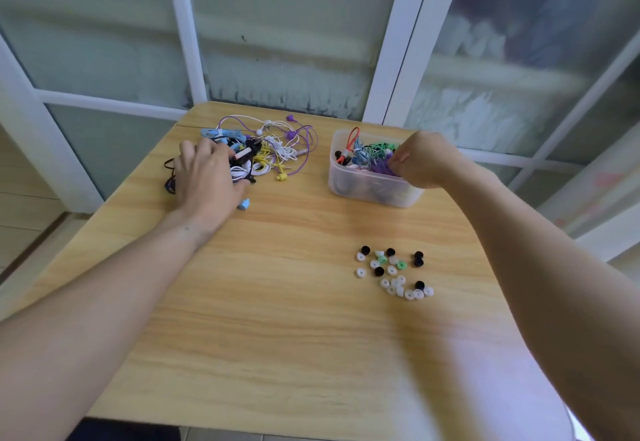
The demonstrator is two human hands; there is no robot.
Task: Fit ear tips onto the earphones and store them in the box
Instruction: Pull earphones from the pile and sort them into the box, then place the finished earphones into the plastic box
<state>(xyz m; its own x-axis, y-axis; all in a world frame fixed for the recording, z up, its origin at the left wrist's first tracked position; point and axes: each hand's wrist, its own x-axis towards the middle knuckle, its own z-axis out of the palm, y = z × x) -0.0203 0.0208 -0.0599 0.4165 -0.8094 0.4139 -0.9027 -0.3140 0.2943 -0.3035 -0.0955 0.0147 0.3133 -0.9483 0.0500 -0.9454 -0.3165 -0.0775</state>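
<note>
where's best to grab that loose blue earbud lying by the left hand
Pinch the blue earbud across its small body from above, ideally with the left hand, which lies right beside it. It rests alone on the table, clear of the tangle, so nothing blocks a top-down pinch.

The table [284, 319] looks like smooth light wood with matt grain; the box [372, 186] is translucent, cloudy plastic.

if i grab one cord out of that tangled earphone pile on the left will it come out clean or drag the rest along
It will likely drag others along: the cords in the earphone pile loop through one another. They look thin and floppy, so a lifted cord would probably sag and trail. The pile seems light, so it may slide on the smooth wooden table unless the left hand holds it down.
</note>
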